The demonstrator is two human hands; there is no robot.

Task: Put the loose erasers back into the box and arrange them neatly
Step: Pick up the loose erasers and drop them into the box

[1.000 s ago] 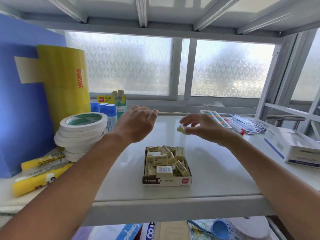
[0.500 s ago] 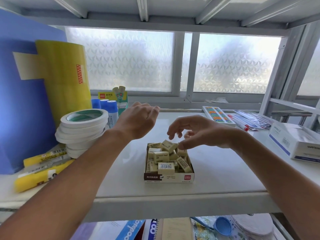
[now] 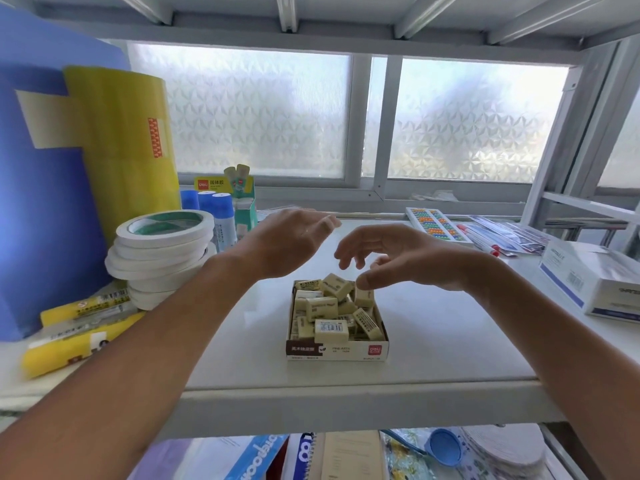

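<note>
A small open cardboard box (image 3: 337,349) sits at the middle of the white shelf, heaped with several cream erasers (image 3: 327,306) lying at odd angles. My right hand (image 3: 405,258) hovers over the box's far right corner, fingers spread. Its thumb tip is just above an eraser (image 3: 364,297) that stands on end at that corner. My left hand (image 3: 287,240) floats above and to the left of the box, back up, fingers loosely extended. Its palm is hidden and nothing shows in it.
A stack of white tape rolls (image 3: 162,251) and yellow packs (image 3: 76,337) crowd the left, with a yellow roll (image 3: 128,147) and glue sticks (image 3: 221,209) behind. A white carton (image 3: 595,282), a bead frame (image 3: 436,225) and pens (image 3: 481,240) lie on the right. The shelf edge (image 3: 346,400) is close in front.
My right hand carried an eraser from behind the box down to its far right corner and spread its fingers. My left hand stayed hovering and uncurled slightly.
</note>
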